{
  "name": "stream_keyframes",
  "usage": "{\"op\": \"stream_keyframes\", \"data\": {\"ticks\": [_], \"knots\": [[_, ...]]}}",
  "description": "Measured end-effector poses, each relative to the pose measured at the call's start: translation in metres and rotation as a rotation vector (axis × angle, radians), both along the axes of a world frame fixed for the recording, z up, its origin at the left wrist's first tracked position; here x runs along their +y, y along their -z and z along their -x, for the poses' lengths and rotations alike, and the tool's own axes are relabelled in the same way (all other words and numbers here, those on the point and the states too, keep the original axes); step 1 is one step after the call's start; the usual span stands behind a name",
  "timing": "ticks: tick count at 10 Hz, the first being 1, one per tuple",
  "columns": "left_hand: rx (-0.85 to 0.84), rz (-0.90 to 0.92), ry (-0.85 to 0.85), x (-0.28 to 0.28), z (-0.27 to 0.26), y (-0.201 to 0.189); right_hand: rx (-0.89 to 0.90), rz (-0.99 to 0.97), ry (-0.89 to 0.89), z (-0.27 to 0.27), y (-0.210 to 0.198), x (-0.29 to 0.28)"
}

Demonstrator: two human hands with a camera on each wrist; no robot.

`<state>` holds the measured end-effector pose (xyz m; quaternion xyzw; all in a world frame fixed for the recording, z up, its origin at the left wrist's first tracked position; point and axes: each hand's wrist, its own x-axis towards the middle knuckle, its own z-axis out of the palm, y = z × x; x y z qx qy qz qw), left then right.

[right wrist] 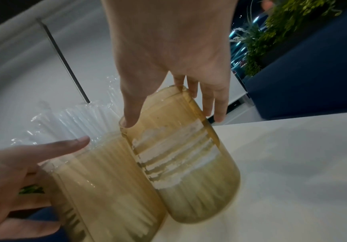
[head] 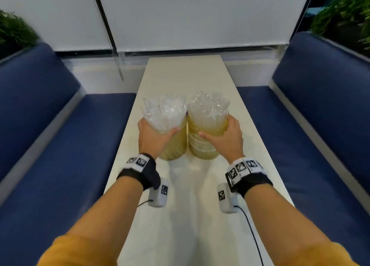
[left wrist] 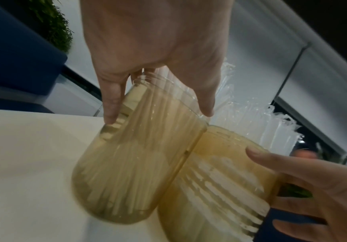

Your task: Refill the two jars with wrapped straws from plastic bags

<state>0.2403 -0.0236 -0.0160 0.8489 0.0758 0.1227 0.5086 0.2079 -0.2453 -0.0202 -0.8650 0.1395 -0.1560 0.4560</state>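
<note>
Both jars, left jar (head: pixel 176 143) and right jar (head: pixel 204 143), are gripped mid-frame by curled fingers (head: pixel 174 130). Straws (head: pixel 166 113) are packed full; jars should be slid level, kept touching, across the worktop (head: pixel 186 75).

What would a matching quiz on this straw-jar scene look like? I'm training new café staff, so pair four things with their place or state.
Things:
1. left hand
2. right hand
3. wrapped straws
4. benches

Places or states:
A. blue, along both sides of the table
B. grips the left jar
C. stand in both jars, ends above the rims
D. grips the right jar

Pairs: 1-B, 2-D, 3-C, 4-A
</note>
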Motion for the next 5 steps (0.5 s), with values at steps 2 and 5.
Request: {"op": "stream_keyframes", "data": {"ticks": [2,5], "knots": [[0.068,-0.039,-0.027,-0.011,-0.036,-0.008,0.066,0.042,-0.016,-0.041,-0.006,-0.005],[0.061,0.033,0.092,0.005,-0.041,0.001,0.097,-0.052,-0.077,-0.037,-0.009,-0.007]]}}
